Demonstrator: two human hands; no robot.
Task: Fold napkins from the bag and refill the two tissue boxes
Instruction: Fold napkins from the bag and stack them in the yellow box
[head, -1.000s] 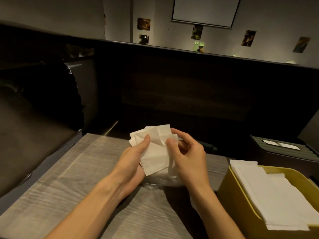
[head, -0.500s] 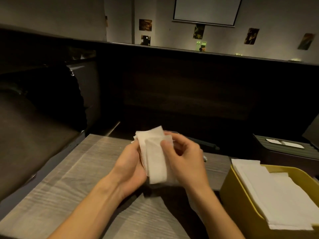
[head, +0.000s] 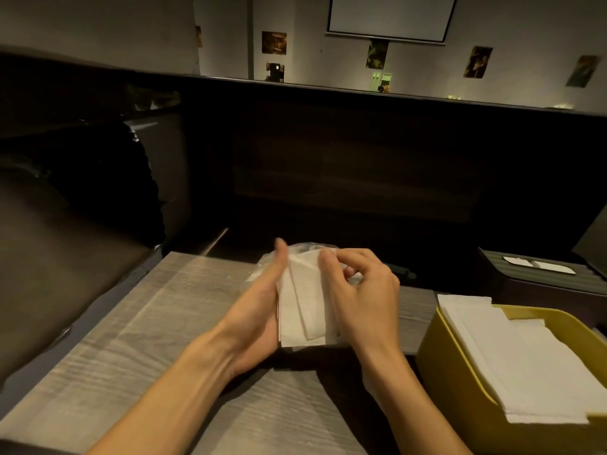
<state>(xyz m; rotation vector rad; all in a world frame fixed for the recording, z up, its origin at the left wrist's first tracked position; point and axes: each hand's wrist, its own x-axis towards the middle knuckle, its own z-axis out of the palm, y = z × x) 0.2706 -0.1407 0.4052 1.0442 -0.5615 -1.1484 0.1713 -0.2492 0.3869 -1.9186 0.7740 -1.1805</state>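
I see both of my hands raised over the grey wood-grain table (head: pixel 138 326), meeting at about the middle of the view. My left hand (head: pixel 254 318) lies palm-up under a small stack of white napkins (head: pixel 303 303), its thumb stretched straight along the stack's left edge toward 12 o'clock. My right hand (head: pixel 364 295) sits at 3 o'clock of the stack, its fingers curled narrow, the fingertips (head: pixel 326 257) pinching the top corner of the folded napkin. The napkins lie fanned, 1 folded strip angled over the sheets beneath it. Behind the stack, at 12 o'clock, crinkled clear plastic of the bag (head: pixel 305 249) shows past the napkin tops; I cannot tell whether it rests on the table or touches my hands.

At 4 o'clock from my hands stands the yellow tissue box (head: pixel 460 382), open on top, with flat white napkins (head: pixel 512 359) layered inside and 1 corner poking over its far rim. At 2 o'clock, well apart, a dark ribbed tissue box (head: pixel 532 280) stands with white paper in the slot of its lid.
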